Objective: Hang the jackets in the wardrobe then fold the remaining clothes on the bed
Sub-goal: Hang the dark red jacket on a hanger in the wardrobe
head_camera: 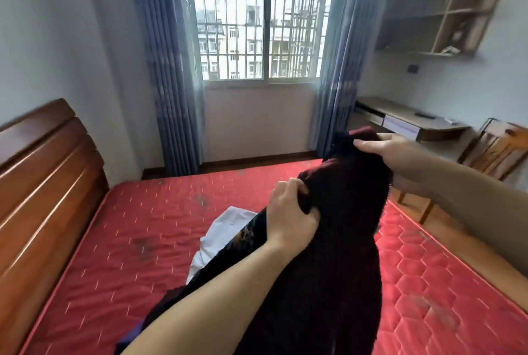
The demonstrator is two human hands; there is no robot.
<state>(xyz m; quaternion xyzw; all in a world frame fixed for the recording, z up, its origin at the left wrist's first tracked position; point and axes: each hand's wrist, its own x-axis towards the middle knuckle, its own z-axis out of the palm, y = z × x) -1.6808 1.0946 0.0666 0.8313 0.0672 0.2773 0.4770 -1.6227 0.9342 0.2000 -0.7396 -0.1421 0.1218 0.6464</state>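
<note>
Two-handed grip on dark garment, red mattress below

1. Garment was held up over the bed, left hand & right hand at its top.
2. Headboard stood left; desk & chair right; window behind.

no readable text or labels, gold marking on dark garment perhaps a print, too blurred

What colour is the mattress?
Red, with a stitched hexagon pattern; the mattress shows best in the head view.
</note>
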